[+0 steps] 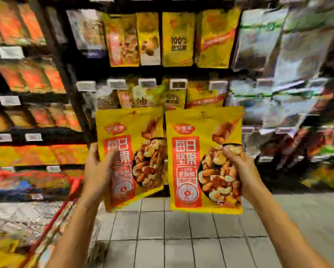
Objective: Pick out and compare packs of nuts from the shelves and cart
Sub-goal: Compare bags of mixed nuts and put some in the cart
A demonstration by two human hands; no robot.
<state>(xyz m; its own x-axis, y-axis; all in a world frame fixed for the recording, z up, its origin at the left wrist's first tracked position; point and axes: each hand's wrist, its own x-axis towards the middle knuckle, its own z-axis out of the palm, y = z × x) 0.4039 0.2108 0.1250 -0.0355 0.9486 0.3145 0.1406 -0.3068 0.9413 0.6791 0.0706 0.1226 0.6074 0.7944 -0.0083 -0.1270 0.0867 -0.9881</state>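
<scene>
**Handling the two nut packs**

We hold both packs upright, side by side, just apart, in front of the shelves [143, 72]. Our left hand [97, 171] grips the left pack [135, 130] at its left edge. Our right hand [243, 171] grips the right pack [191, 151] at its right edge. We judge them light, soft and slick, so keep hold of the edges. The cart [74, 187] stands lower left, with open floor [181, 238] below.

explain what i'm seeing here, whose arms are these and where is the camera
No machine: these are a person's two bare arms, filmed by one wide-angle camera worn on the head, looking forward and down. The left hand grips a yellow plastic pack of mixed nuts with a red label; the right hand grips a matching yellow pack beside it. Behind stand dark store shelves holding more packs. A red-framed cart sits at lower left on the grey tiled floor.
</scene>
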